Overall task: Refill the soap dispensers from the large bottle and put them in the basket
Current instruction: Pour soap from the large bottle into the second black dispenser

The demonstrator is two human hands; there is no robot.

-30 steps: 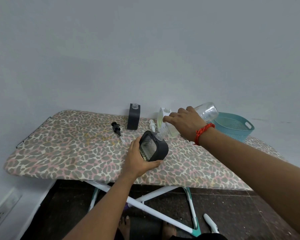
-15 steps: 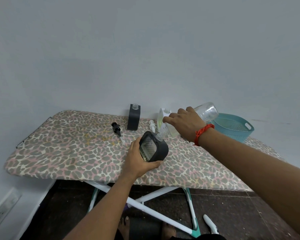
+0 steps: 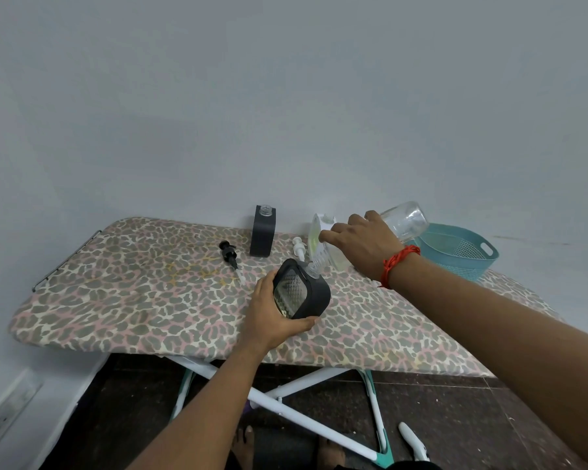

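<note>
My left hand (image 3: 270, 315) grips a black soap dispenser (image 3: 301, 289) with a clear patterned window, tilted above the board. My right hand (image 3: 362, 245) holds the large clear bottle (image 3: 403, 220) tipped down, its ribbed neck (image 3: 319, 257) meeting the dispenser's open mouth. A second black dispenser (image 3: 262, 230) stands upright and uncapped near the wall. A white dispenser (image 3: 316, 232) stands behind my right hand, partly hidden. A black pump head (image 3: 230, 254) and a white pump head (image 3: 298, 247) lie on the board. The teal basket (image 3: 455, 251) sits at the right end.
All of this rests on an ironing board with a leopard-print cover (image 3: 133, 293) against a grey wall. Its white crossed legs (image 3: 286, 401) stand on a dark floor, and my bare feet (image 3: 248, 446) show below.
</note>
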